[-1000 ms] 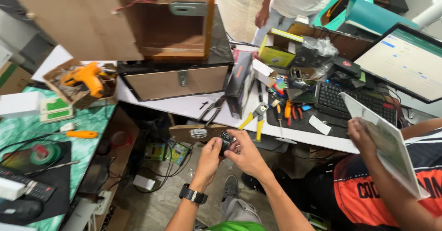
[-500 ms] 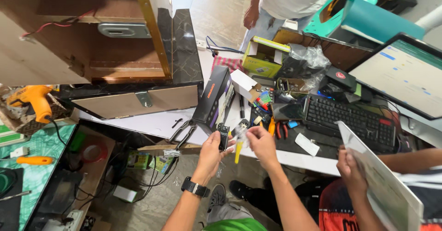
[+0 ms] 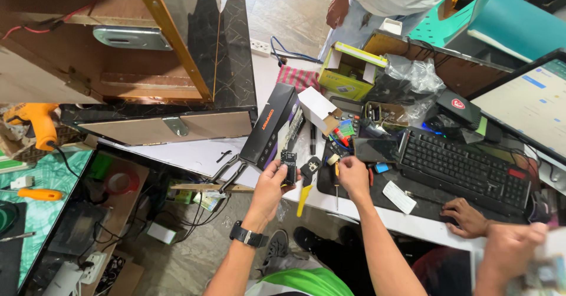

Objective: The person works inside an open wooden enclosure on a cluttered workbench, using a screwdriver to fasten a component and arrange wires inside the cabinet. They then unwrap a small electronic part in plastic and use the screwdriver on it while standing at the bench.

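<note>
- The left hand is closed around a small dark circuit board, held upright at its fingertips above the desk edge.
- The right hand pinches a screwdriver, its shaft pointing down, just right of the board.
- Between the hands lies a yellow-handled tool.
- Beyond the right hand sits a black keyboard; a black box lies beyond the left.

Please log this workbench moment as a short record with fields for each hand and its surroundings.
left hand: the wearer's left hand, black wristwatch on its wrist, holds a small dark circuit board upright
right hand: the wearer's right hand grips a thin screwdriver, tip pointing down
beside them: yellow-handled pliers, long black box, black keyboard
other person: a hand rests on the white desk edge
</note>
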Tool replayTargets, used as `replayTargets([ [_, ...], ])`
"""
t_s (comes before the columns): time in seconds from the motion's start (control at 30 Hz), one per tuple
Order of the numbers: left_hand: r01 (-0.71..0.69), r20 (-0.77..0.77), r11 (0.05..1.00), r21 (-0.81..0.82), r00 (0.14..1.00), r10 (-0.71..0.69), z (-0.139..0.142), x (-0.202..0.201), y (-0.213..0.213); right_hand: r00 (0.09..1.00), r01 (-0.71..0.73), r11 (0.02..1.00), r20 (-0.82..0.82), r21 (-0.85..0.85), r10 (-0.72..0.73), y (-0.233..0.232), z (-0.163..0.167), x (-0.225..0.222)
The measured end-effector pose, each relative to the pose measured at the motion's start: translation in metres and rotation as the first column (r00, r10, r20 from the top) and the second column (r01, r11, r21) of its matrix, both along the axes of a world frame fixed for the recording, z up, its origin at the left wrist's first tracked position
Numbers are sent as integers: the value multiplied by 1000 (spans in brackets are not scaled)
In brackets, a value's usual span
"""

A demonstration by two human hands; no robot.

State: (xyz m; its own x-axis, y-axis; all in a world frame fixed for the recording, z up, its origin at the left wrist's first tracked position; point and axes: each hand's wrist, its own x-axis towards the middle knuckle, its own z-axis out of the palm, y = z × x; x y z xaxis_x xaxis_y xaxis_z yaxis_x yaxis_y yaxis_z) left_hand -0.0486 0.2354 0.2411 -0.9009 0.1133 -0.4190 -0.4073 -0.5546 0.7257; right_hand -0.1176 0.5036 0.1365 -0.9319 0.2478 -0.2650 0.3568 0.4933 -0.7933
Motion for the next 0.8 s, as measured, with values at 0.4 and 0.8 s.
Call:
replayTargets([
  [0.4, 34, -97, 969, 247, 995, -10, 32, 0, 0, 974, -148, 852, 222, 502, 39, -39, 17, 20],
  [0.8, 44, -229, 998, 54, 973, -30, 91, 2, -19, 991, 77, 909, -70, -408, -116, -33, 103, -1],
])
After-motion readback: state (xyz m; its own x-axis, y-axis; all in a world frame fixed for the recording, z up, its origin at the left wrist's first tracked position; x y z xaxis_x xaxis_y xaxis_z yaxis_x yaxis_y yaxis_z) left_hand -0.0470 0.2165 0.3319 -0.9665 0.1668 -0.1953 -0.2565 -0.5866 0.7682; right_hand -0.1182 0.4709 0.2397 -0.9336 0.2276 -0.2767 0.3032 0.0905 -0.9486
